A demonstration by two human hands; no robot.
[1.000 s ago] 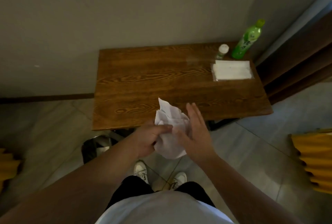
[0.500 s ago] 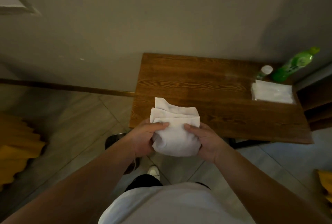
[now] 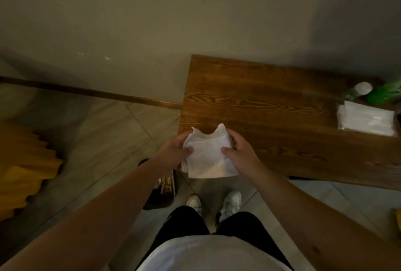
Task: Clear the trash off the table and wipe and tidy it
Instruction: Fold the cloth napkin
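A folded white wipe (image 3: 208,157) hangs in front of the near left corner of the brown wooden table (image 3: 271,107). My left hand (image 3: 173,153) grips its left edge and my right hand (image 3: 240,153) grips its right edge, thumbs on top. At the table's far right lie a flat white tissue pack (image 3: 366,120), a small white-capped bottle (image 3: 360,90) and a green bottle (image 3: 386,94), partly cut off by the frame edge.
A dark trash bin (image 3: 160,188) with something shiny inside stands on the tiled floor under my left forearm, beside the table. A yellow ribbed object (image 3: 23,162) sits at the left. A grey wall backs the table. My white shoes (image 3: 230,203) show below.
The view has swung left, so the table sits further right. Both hands have folded the loose wipe into a flatter square and now hold it by its two sides.
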